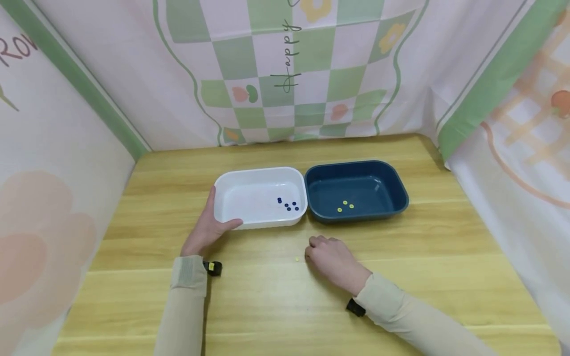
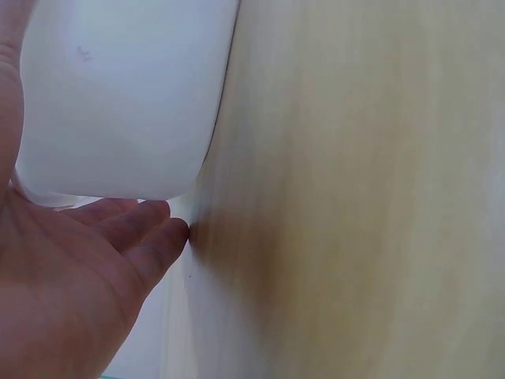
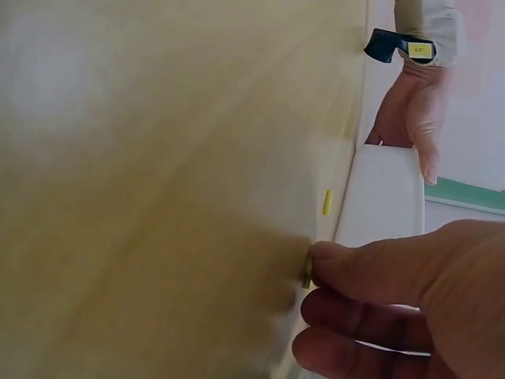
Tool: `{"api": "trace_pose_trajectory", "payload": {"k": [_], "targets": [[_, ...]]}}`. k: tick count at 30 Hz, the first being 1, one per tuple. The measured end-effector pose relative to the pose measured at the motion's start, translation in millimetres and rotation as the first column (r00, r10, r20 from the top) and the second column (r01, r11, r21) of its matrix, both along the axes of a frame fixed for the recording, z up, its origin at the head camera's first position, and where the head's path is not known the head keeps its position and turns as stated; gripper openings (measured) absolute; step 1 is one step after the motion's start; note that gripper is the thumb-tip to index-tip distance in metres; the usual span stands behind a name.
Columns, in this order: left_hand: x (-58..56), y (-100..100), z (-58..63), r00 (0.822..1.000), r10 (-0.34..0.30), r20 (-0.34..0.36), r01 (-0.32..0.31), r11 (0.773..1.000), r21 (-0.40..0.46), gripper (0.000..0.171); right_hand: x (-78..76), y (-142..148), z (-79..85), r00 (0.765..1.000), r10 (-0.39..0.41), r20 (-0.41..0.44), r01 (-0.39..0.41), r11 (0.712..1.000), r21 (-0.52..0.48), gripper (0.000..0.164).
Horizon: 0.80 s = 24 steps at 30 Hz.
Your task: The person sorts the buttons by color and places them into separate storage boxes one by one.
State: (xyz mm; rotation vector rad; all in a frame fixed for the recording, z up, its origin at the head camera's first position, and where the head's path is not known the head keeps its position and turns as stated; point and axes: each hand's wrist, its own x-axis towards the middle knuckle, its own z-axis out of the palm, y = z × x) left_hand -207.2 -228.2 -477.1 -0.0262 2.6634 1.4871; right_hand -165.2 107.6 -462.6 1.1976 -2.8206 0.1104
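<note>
My left hand point(image 1: 208, 228) holds the near-left corner of a white plastic tub point(image 1: 249, 225), its thumb on the front rim and its fingers along the left end. Several small dark blue buttons point(image 1: 288, 209) lie in that tub, towards its right side. My right hand point(image 1: 336, 262) is low over the table in front of the tubs. Between its thumb and fingers it pinches a small yellow button point(image 3: 308, 271), hidden in the head view. Another yellow button point(image 1: 297, 259) lies on the table just left of that hand. In the dark blue tub point(image 1: 356, 217) are three yellow buttons point(image 1: 345, 202).
Both tubs stand side by side on the wood-grain table point(image 1: 249, 316), their ends nearly touching. A patterned white and green curtain point(image 1: 294, 79) hangs behind the table, with more cloth at both sides. Each wrist carries a black camera strap point(image 1: 213, 268).
</note>
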Motion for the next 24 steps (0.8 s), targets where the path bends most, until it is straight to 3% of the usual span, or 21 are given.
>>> {"api": "trace_pose_trajectory", "payload": {"k": [11,24], "targets": [[1.5,-0.2,-0.8,1.0,-0.004,-0.003,0.004,1.0,-0.02,0.126,-0.3,-2.0,-0.7,0.999,-0.01,-0.048,0.013,0.998,0.064,0.005],[-0.5,0.2,3.2,1.0,0.004,0.001,-0.004,1.0,0.006,0.125,7.8,-18.6,9.3,0.998,0.019,-0.064,-0.003,0.969,0.246,0.007]]}}
